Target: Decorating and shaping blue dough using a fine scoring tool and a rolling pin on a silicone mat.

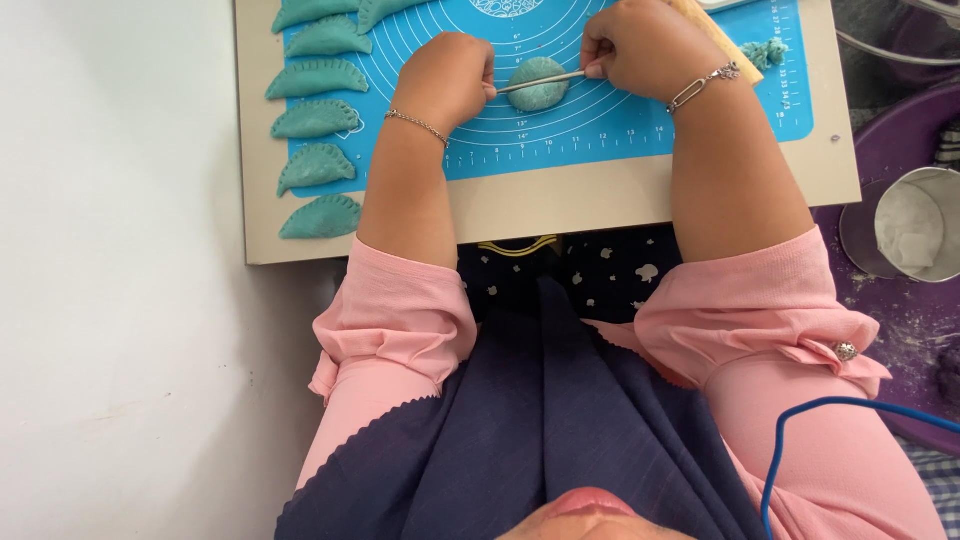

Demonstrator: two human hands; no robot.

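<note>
Nearest to me, I am seeing pink sleeves (pixel 400 310) and a dark blue cloth (pixel 540 420) falling over the lap, with a blue cable (pixel 800 420) curving in at the lower right. Beyond them, both forearms are reaching onto a beige board (pixel 560 205) carrying a blue mat (pixel 600 130) marked with rings and ruler lines.

My left hand (pixel 447 82) is curling closed, pinching one end of a thin rod (pixel 540 82); my right hand (pixel 640 50) is gripping the other end the same way. The rod is lying across a flattened teal dough (pixel 537 84) that is sitting on the mat between the two hands, near the middle of the rings.

Along the mat's left edge, six folded teal dumplings (pixel 316 119) are lying in a column, crimped edges showing. A scrap of teal dough (pixel 768 52) is resting by the mat's far right corner. To the right of the board, a metal cup (pixel 915 225) holding white flour is standing on a purple surface (pixel 900 150).
</note>
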